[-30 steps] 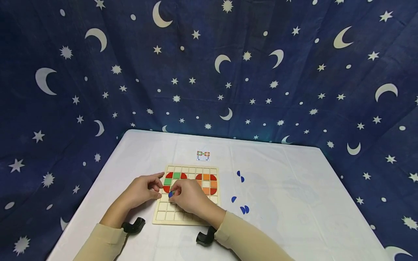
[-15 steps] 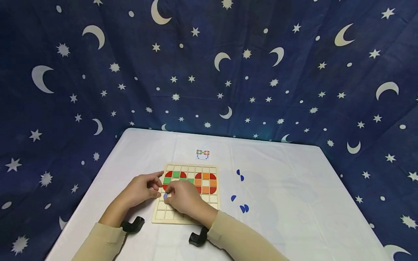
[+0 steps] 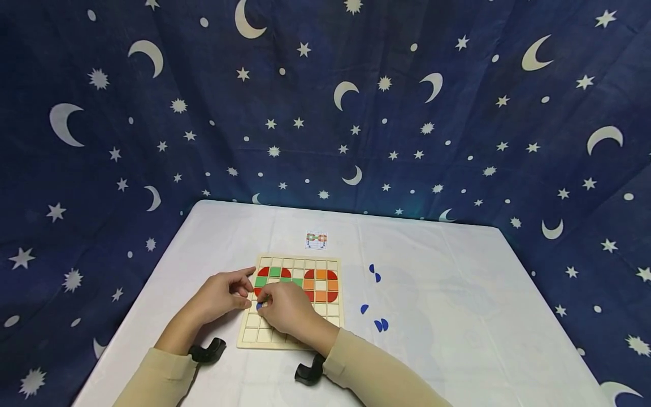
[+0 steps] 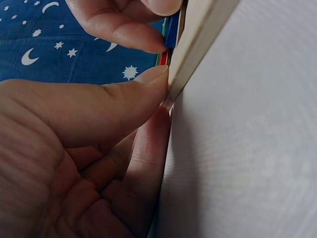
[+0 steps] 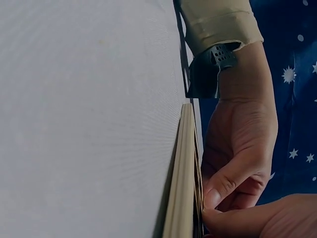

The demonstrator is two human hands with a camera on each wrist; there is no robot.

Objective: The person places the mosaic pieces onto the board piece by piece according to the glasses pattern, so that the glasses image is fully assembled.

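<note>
My right hand (image 3: 289, 306) pinches a small blue half-round tile (image 3: 259, 306) between thumb and fingertips, low over the left column of a pale wooden grid board (image 3: 250, 336). From the left wrist view, the blue tile (image 4: 172, 30) stands right at the board's surface. My left hand (image 3: 221, 295) rests against the board's left side, its thumb tip (image 4: 157, 74) on the edge and another finger stretched along it. Red and green tiles (image 3: 275, 272) fill cells at upper left; red and orange tiles (image 3: 321, 274) lie at upper right. The right hand covers some cells.
Several loose blue half-round tiles (image 3: 364, 309) are scattered on the white table (image 3: 458, 316) right of the board. A small printed pattern card (image 3: 316, 240) lies behind the board. A dark blue curtain (image 3: 325, 113) with moons and stars hangs beyond the table.
My right hand has moved left with the blue tile, to the board's left column, and then stays there. The left hand keeps its place at the board's edge.
</note>
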